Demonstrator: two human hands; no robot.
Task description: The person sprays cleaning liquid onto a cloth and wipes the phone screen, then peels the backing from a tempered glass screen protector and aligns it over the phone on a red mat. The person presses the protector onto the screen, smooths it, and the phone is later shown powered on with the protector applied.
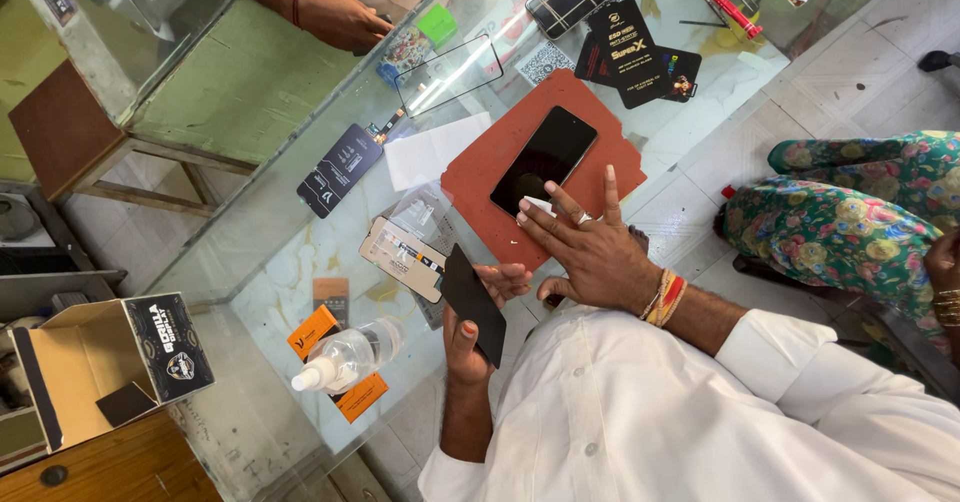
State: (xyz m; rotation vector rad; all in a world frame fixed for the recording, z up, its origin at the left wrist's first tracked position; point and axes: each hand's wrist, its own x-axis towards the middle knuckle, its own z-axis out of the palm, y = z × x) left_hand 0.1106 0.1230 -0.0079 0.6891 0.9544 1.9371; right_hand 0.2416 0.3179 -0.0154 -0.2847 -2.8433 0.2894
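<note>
Right hand [590, 252] lies flat, fingers pressing a white wipe [543, 207] at the lower end of the smartphone [545, 159] on the red mat [480, 177]. Left hand [470, 327] grips a black sheet [472, 304]. A spray bottle [345, 355] and a cardboard box [110, 362] stand well apart to one side.

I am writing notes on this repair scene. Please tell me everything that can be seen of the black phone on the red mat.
The phone is a slim black slab with rounded corners, its glossy dark screen facing up and switched off. It lies flat and diagonal on the red-brown mat on the glass counter. The right hand presses a small white wipe at its lower end. The left hand holds a separate thin black sheet, not touching it.
</note>
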